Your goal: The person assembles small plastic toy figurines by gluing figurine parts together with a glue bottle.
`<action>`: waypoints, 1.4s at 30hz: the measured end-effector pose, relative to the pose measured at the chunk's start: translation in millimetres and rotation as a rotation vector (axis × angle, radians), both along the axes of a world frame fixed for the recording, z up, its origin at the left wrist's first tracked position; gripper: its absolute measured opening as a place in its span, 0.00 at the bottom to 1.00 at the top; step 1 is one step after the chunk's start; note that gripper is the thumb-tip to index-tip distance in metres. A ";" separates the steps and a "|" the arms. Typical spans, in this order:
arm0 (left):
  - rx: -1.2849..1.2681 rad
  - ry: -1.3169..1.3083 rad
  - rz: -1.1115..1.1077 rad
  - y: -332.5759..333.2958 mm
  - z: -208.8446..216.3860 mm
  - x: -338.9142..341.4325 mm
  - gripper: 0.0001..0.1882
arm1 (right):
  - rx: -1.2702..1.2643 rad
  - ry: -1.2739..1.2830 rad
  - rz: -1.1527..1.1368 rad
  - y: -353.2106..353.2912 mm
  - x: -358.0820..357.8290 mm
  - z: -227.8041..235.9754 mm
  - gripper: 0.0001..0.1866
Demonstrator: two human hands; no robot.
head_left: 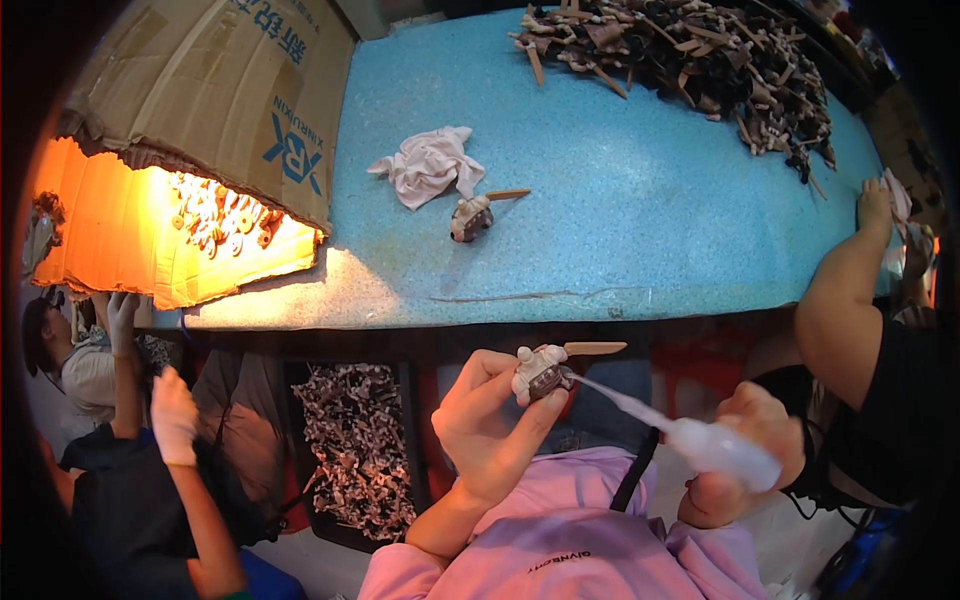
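My left hand (485,425) pinches a small painted figurine (541,377), white and dark brown, with a flat tan stick (597,349) jutting out to its right. In my right hand (765,430) is a white squeeze bottle (722,452) with a long thin nozzle (612,397). The nozzle's tip reaches the figurine's right side; whether it touches cannot be made out. On the blue table ahead stands a similar figurine (470,219) with a tan stick (508,194) beside it. A crumpled pale cloth (432,164) lies just behind that figurine.
A large heap of brown and black figurine parts (690,65) covers the table's far right. At left, a cardboard box (215,90) shelters brightly lit small pieces (222,215). Below the table edge, a black crate (412,440) holds many small parts. Co-workers' arms (205,520) are on both sides.
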State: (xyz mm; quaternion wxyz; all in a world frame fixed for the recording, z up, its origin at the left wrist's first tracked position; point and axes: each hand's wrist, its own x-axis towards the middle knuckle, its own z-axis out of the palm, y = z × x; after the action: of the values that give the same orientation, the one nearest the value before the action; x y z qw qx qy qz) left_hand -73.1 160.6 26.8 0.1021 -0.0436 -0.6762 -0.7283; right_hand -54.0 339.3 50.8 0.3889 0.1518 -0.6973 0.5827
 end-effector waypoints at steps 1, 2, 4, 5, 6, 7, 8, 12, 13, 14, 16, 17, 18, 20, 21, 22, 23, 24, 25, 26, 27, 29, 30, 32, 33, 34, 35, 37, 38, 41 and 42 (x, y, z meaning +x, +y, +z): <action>0.089 -0.027 -0.031 -0.3 -1.4 0.4 0.12 | -0.288 -0.047 -0.093 -2.7 4.5 -5.3 0.26; 0.092 -0.026 -0.023 -2.0 -0.9 0.3 0.12 | -0.326 -0.347 -0.029 0.8 10.1 6.2 0.29; 0.241 -0.130 -0.070 -4.2 1.9 -0.7 0.12 | -0.685 -0.423 0.456 23.9 -3.9 -2.0 0.27; 0.252 -0.122 -0.076 -4.3 3.2 -0.2 0.12 | -0.672 -0.416 0.452 24.4 -10.6 0.6 0.27; 0.292 -0.166 -0.085 -5.3 4.5 1.2 0.12 | -0.705 -0.473 0.420 23.4 -17.7 4.3 0.24; 0.332 -0.209 -0.095 -6.7 5.7 2.6 0.12 | -0.737 -0.530 0.388 21.9 -24.7 8.6 0.22; 0.341 -0.205 -0.093 -9.4 4.2 3.4 0.12 | -0.727 -0.530 0.390 19.4 -32.8 9.7 0.22; 0.415 -0.208 -0.093 -27.8 -2.3 7.6 0.13 | -0.543 -0.497 0.316 8.7 -69.5 20.2 0.18; 0.447 -0.234 -0.083 -32.0 0.6 9.3 0.12 | -0.377 -0.543 0.237 10.5 -78.6 20.5 0.16; 0.477 -0.260 -0.071 -36.6 1.3 11.7 0.11 | -0.213 -0.585 0.159 10.3 -89.2 18.8 0.15; 0.501 -0.244 -0.047 -46.4 -3.0 18.3 0.12 | -0.182 -0.585 0.209 1.3 -117.2 16.6 0.14; 0.514 -0.264 -0.018 -51.7 -4.7 21.4 0.13 | -0.162 -0.594 0.255 -3.3 -132.2 12.9 0.13; 0.523 -0.280 0.016 -57.6 -4.9 25.5 0.13 | -0.150 -0.589 0.266 -7.4 -147.3 7.9 0.13; 0.530 -0.253 0.047 -67.9 -8.9 32.3 0.14 | 0.074 -0.580 0.281 -14.2 -175.6 -7.9 0.14; 0.512 -0.255 0.073 -72.0 -10.6 34.4 0.14 | 0.089 -0.572 0.285 -15.6 -185.7 -15.5 0.14; 0.493 -0.257 0.099 -75.4 -11.4 36.5 0.14 | 0.098 -0.571 0.297 -16.0 -194.8 -23.2 0.14; 0.506 -0.249 0.103 -77.6 -13.1 37.2 0.14 | 0.107 -0.571 0.309 -15.2 -201.6 -30.4 0.13; 0.526 -0.249 0.112 -80.5 -14.4 38.7 0.14 | 0.121 -0.566 0.318 -14.1 -205.2 -36.5 0.13; 0.547 -0.250 0.117 -82.9 -15.6 39.4 0.15 | 0.222 -0.523 0.245 -10.0 -206.5 -40.9 0.13; 0.557 -0.244 0.127 -86.7 -15.9 40.7 0.15 | 0.318 -0.480 0.177 -10.7 -206.0 -41.1 0.13; 0.563 -0.247 0.131 -89.9 -15.8 41.4 0.15 | 0.330 -0.476 0.182 -9.9 -204.9 -39.9 0.13; 0.581 -0.252 0.129 -96.8 -16.0 42.7 0.15 | 0.316 -0.482 0.162 -8.0 -199.5 -36.2 0.15; 0.597 -0.261 0.135 -101.4 -16.4 43.5 0.15 | 0.327 -0.482 0.155 -7.7 -197.2 -35.2 0.15; 0.629 -0.270 0.125 -108.0 -17.9 44.1 0.15 | 0.359 -0.564 0.106 -2.8 -193.6 -33.7 0.16; 0.628 -0.262 0.126 -110.4 -18.5 44.3 0.15 | 0.431 -0.557 0.110 2.8 -193.7 -36.1 0.19; 0.626 -0.253 0.128 -112.4 -18.9 44.2 0.15 | 0.443 -0.554 0.098 5.9 -192.7 -35.3 0.19; 0.631 -0.250 0.120 -116.2 -19.7 44.3 0.14 | 0.417 -0.534 0.068 3.1 -193.2 -36.4 0.21; 0.665 -0.247 0.108 -119.0 -19.4 45.7 0.14 | 0.468 -0.547 -0.025 8.0 -186.7 -28.7 0.25; 0.683 -0.250 0.112 -122.8 -19.7 48.0 0.14 | 0.440 -0.546 -0.021 13.2 -180.1 -28.7 0.24; 0.696 -0.198 0.137 -132.8 -21.7 48.8 0.14 | 0.727 -0.385 -0.298 -7.1 -120.9 15.3 0.21; 0.687 -0.192 0.140 -136.2 -23.5 50.0 0.14 | 0.776 -0.299 -0.280 -26.0 -106.1 29.6 0.17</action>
State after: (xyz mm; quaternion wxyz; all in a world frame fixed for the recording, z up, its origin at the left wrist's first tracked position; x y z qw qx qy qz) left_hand -23.2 24.4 3.3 0.0963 0.1085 -0.3997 -0.9051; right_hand -160.1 313.4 80.4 0.2729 0.1047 -0.9270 0.2349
